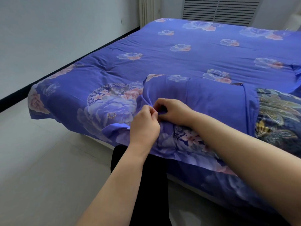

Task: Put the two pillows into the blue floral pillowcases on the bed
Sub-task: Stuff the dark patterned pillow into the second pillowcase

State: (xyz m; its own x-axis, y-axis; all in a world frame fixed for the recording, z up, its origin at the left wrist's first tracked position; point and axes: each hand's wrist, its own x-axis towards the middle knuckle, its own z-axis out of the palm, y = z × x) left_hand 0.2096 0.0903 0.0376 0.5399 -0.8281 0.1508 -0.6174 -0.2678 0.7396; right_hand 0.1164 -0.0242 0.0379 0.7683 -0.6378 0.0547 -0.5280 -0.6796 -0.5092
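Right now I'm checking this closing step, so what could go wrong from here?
Both hands, left hand and right hand, pinch the plain blue fabric of the stuffed pillowcase; a slip could undo the closure. The pillowcase lies near the bed edge, so tugging might slide it off.

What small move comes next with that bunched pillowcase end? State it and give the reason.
Probably pull the pinched fabric flat and finish closing that end. Both the left hand and right hand pinch gathered cloth at the near end of the blue floral pillowcase, which already looks filled and lies on the bed; wrinkles radiate from the pinch.
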